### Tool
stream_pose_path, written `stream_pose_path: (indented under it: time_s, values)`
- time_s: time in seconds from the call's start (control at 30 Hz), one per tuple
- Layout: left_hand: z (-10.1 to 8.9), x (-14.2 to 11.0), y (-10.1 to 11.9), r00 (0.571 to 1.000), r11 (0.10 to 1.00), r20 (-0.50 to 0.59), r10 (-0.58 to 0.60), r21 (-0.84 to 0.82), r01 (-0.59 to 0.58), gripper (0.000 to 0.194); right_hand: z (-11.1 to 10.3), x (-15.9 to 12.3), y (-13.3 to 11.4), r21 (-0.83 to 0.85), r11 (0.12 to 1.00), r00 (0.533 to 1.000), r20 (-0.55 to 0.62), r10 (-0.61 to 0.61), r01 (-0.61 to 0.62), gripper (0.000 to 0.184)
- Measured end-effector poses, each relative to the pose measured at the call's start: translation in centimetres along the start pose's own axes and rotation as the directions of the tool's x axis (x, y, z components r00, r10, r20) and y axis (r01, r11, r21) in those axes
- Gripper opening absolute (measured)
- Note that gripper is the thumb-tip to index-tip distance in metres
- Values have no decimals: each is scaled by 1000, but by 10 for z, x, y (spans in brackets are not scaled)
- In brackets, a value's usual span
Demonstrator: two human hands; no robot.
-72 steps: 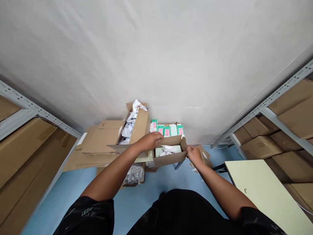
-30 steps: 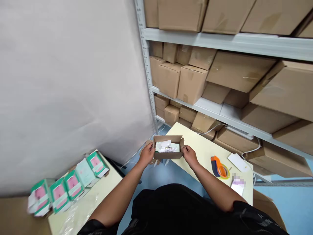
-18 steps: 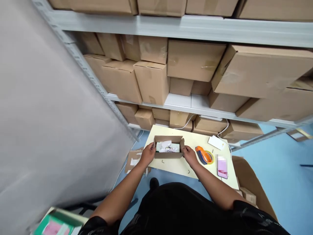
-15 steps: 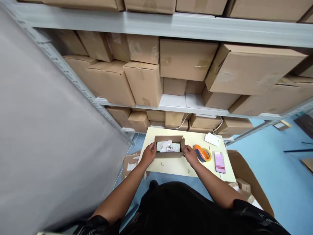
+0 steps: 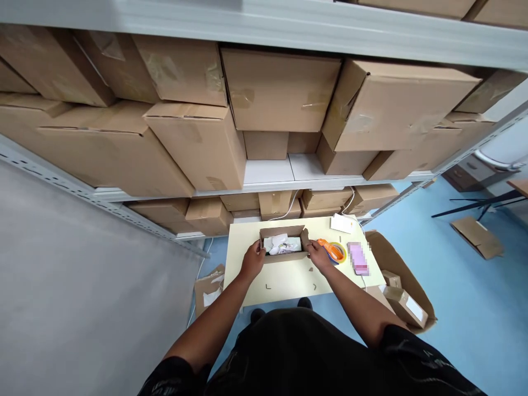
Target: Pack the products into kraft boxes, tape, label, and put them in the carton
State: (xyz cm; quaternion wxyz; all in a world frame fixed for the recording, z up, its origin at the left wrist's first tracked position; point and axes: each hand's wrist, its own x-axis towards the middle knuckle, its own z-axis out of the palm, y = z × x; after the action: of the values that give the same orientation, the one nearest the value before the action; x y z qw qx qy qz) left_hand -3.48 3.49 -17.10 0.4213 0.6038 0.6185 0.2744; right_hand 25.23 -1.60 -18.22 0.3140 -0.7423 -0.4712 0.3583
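An open cardboard box is on the small cream table, its top facing me. Inside lie crumpled white paper and a pale flat item with dark print, too small to name. My left hand grips the box's left end, fingers bent over the wall. At the opposite end, my right hand pinches a raised brown end flap. Just beyond my right hand is an orange tape dispenser beside a yellow tape roll.
The table bears a white box, a pink phone-shaped item and small brown scraps. Shelving with cardboard boxes rises behind. A large carton holding parcels stands at right; torn cardboard lies at left.
My view has turned, so the shelves and table appear shifted left. Both hands keep hold of the box, which looks slightly tilted now. More of the floor at right shows.
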Motion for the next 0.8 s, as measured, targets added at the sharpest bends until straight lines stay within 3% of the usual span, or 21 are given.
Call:
stream_pose_path:
  time_s: [0.1, 0.17, 0.47, 0.63, 0.8]
  values:
    - [6, -1, -4, 996, 997, -84, -22, -69, 16, 45, -6, -1, 3, 13, 1000, 999, 30, 18, -19, 49]
    - [7, -5, -8, 992, 993, -124, -26, -121, 11, 51, -10, -5, 7, 11, 999, 999, 8, -47, 47, 53]
    - [4, -18, -8, 992, 984, -70, 108, -137, -116, 48, -10, -5, 21, -50, 934, 935, -28, -355, 353, 59]
    - [7, -16, -4, 982, 985, -90, 167, -18, -169, 46, -4, -3, 19, -88, 902, 906, -5, -424, 422, 53]
    - [5, -16, -2, 964, 944, 66, 259, 194, -267, 32, 3, -6, 16, -191, 853, 875, 102, -474, 485, 43]
